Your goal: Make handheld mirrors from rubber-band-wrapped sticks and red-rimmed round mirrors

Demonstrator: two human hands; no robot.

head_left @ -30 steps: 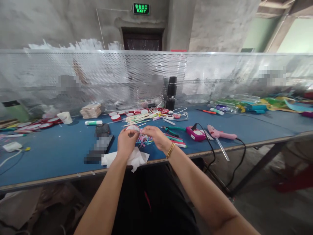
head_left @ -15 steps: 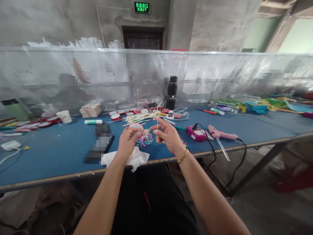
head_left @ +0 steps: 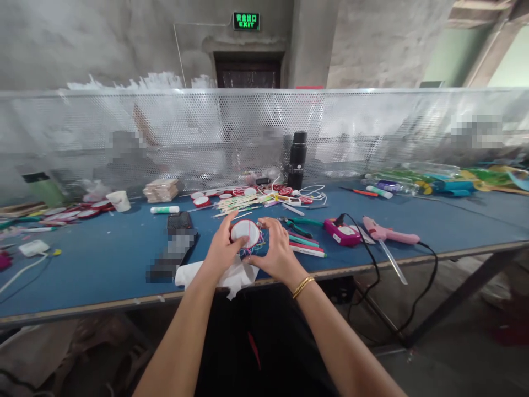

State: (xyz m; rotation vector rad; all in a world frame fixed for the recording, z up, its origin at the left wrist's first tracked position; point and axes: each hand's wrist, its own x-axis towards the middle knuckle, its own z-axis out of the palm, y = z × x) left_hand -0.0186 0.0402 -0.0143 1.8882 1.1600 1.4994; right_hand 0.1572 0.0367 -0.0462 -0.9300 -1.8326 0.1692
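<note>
My left hand grips a small round white drum with a red rim, its thumb lying across the white face. A thin reddish thread runs down that face. On the drum's right side is my right hand, fingers curved at the upper edge and thumb below; it seems to hold the rim, though the exact contact is unclear. Behind and below the drum, partly hidden, lies a tangle of colourful strings. A white tissue rests under my left wrist at the table edge.
Right of my hands are marker pens, green-handled pliers, a magenta box and a pink glue gun with cables. Behind stand a black bottle, thin sticks and red-rimmed discs. A dark, blurred-out object lies left.
The drum has turned to show its white face more fully. My right hand, earlier apart with a thin white strand at its fingers, has come down and left to the drum.
</note>
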